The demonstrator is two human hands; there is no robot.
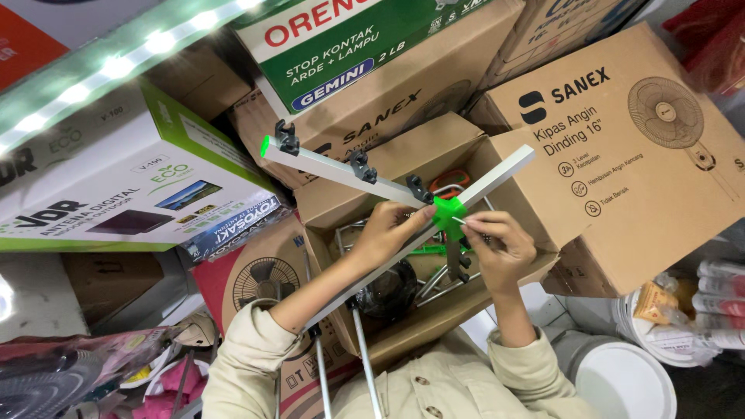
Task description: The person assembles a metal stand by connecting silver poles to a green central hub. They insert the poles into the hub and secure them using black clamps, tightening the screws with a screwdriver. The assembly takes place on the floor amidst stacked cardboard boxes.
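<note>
Pinching the green plastic joint (pixel 448 213) where two grey antenna bars (pixel 341 172) cross, left hand (pixel 392 231) and right hand (pixel 500 247) fingers closed; joint seated, loose rods (pixel 434 283) remaining in open carton (pixel 434 318).

Both arms rise from the lower edge of the view, sleeves in pale beige fabric pushed back from the forearms. The left hand (pixel 390 230) is curled, thumb and fingers pinched together at its upper right. The right hand (pixel 499 247) (wrist bent, palm turned inward) is likewise closed in a pinch. The two hands sit near each other, fingertips almost meeting.
</note>
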